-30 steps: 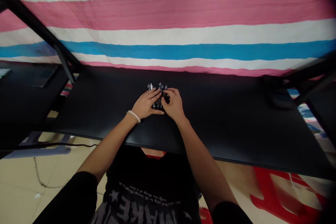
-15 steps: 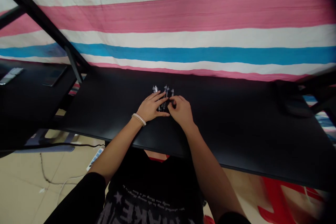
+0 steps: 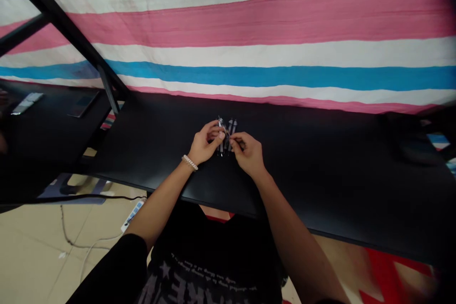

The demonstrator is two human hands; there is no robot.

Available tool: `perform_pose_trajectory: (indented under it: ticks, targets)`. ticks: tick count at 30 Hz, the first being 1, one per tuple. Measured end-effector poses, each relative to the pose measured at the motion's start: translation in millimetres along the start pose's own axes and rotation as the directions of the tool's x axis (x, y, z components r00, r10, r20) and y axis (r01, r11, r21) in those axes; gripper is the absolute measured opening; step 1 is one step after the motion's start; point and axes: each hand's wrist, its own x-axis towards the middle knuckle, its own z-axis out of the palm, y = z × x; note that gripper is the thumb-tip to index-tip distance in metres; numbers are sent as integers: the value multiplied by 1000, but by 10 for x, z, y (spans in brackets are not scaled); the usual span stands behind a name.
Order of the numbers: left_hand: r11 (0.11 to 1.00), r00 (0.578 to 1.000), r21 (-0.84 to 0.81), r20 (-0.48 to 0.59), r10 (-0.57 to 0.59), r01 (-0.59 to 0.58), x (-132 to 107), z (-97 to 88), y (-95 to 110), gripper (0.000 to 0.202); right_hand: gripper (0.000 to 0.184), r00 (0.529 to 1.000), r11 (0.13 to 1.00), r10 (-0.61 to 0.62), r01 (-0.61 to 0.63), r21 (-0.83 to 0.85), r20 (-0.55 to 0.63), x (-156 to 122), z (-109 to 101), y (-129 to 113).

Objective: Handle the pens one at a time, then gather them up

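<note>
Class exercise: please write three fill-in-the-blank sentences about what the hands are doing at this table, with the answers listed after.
1. Both hands meet over a small bunch of pens lying on a ____ table.
2. The left hand wears a beaded ____ at the wrist.
3. Behind the table hangs a cloth striped pink, white and ____.
The right hand touches the pens too.

Answers: black; bracelet; blue

Black short sleeves on both arms, forearms bare. Black tee with pale printed lettering and a star. Pale beaded bracelet (image 3: 190,163) on the left hand (image 3: 204,145) wrist.
</note>
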Motion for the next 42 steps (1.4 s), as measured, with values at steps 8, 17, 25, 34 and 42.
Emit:
perform_pose_trajectory:
  ticks: [8,17,25,34,42]
  targets:
    - [884,973,-439,-77,-218,163,40,32,87,39,22,998,983,64,-66,169,16,-4,24,-80]
    - [799,953,-578,-113,-282,168,28,10,159,38,43,977,917,182,-210,339,114,7,32,-95]
    - [791,922,-582,-172,-346,188,36,2,135,35,16,996,991,-28,38,129,-80,-1,65,-133]
    - [789,925,-587,-175,-339,178,40,5,139,29,23,994,962,88,-66,266,-71,28,42,-72]
    - [792,921,-582,-180,-345,183,43,-3,131,30,31,985,915,169,-143,378,-36,46,53,-72]
